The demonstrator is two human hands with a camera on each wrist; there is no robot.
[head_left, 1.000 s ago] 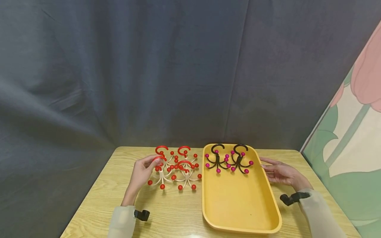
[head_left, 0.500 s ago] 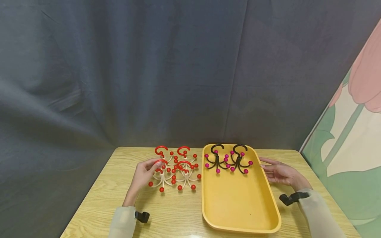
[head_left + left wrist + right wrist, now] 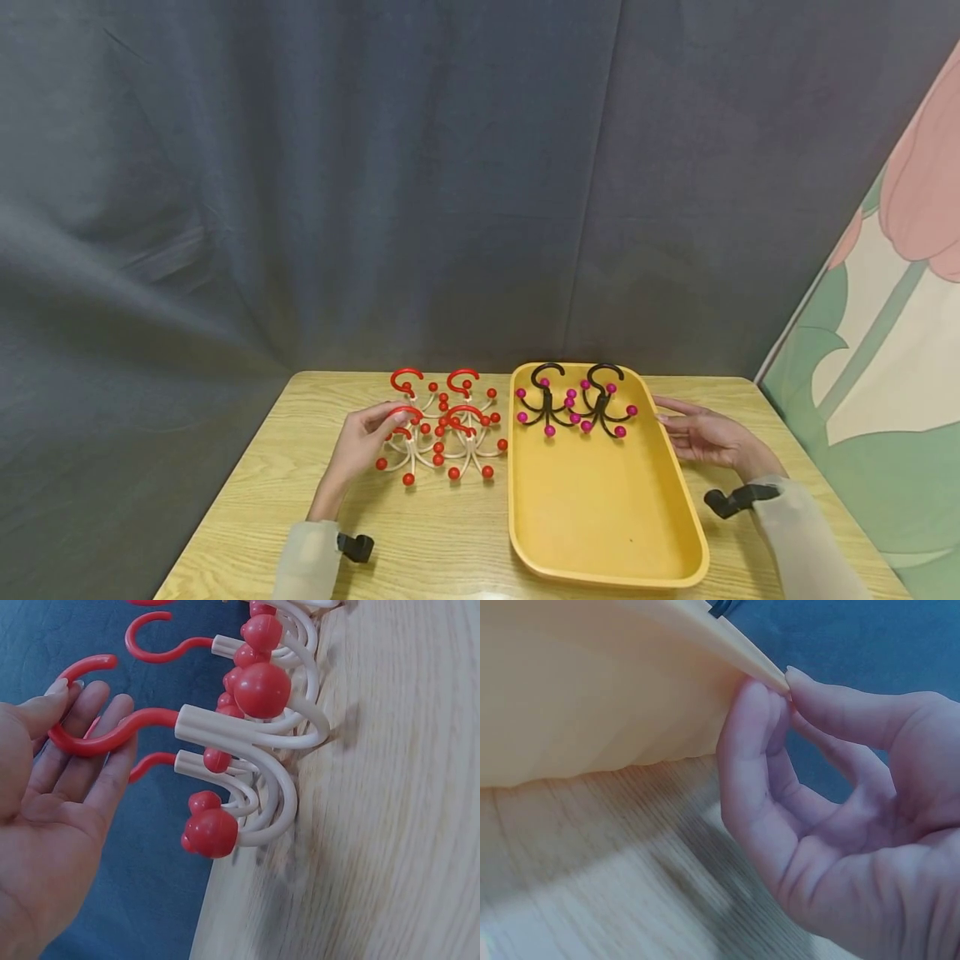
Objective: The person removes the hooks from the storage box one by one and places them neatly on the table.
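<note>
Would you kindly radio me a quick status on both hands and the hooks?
Left hand holds near-left red-and-white hook by its crook. Right hand pinches yellow tray at its rim. Three similar hooks stand close by.

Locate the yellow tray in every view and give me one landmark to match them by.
Head: the yellow tray lies in the lower part, right of centre.
Left wrist: not in the picture.
Right wrist: upper left, its rim pinched by the right hand.
Shared landmark: the wooden tabletop, seen in all three.
</note>
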